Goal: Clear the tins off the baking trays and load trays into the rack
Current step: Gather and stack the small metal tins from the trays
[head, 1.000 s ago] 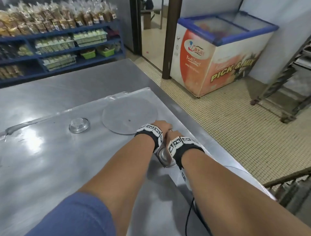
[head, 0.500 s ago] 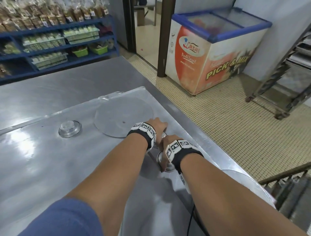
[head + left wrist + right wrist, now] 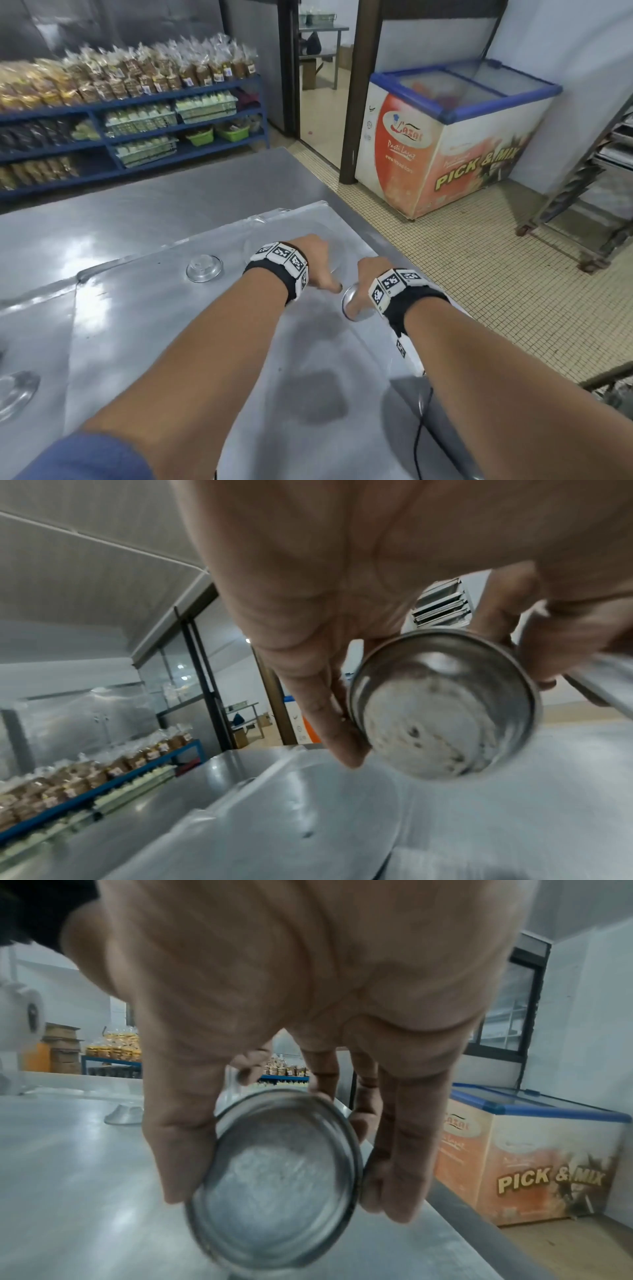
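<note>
My left hand pinches a small round metal tin between thumb and fingers; white residue coats its inside. In the head view that tin is hidden under the hand. My right hand grips a second round tin, held tilted just above the baking tray; the right wrist view shows this tin between thumb and fingers. A third tin stands upside down on the tray, left of my hands. A flat round metal disc lies on the tray under my left hand.
The tray lies on a steel table. Another tin sits at the left edge. A metal tray rack stands on the tiled floor at the far right, beside a chest freezer. Blue shelves of bagged goods line the back.
My hands were close together over the tins near the tray's right edge. They have moved apart and each now holds a tin. The view has tilted up.
</note>
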`<state>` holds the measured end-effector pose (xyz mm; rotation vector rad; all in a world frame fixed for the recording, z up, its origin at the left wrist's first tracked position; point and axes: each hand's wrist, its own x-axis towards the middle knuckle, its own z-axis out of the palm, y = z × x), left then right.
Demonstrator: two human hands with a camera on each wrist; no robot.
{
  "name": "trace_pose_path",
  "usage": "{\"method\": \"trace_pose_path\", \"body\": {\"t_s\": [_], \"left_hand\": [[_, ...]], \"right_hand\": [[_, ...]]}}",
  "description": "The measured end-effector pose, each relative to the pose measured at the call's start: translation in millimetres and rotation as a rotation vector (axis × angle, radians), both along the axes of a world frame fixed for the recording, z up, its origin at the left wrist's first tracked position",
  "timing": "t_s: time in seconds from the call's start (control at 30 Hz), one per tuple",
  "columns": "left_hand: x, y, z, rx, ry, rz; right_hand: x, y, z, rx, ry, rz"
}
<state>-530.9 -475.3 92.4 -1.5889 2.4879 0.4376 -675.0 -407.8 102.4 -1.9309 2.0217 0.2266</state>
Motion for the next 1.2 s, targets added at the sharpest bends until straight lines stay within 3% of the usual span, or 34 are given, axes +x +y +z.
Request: {"method": "trace_pose_path", "body": {"t_s": [0.23, 0.5, 0.8, 0.97, 1.2], "left_hand": [[103, 77, 47, -0.033, -0.054, 0.075], [231, 205, 63, 0.021, -0.013, 0.264], [325, 350, 36, 0.127, -0.032, 0.421], [354, 417, 10, 0.208, -0.029, 0.471], [365, 471, -24, 0.225, -0.019, 0.476]], "right_hand": [[77, 39, 27, -0.011, -0.061, 0.060], [187, 116, 30, 0.043, -0.015, 0.288], [283, 215, 1, 0.159, -0.172, 0.556], [317, 269, -12, 0.188, -0.113, 0.799], [339, 321, -38, 0.196, -0.055, 0.900]]}}
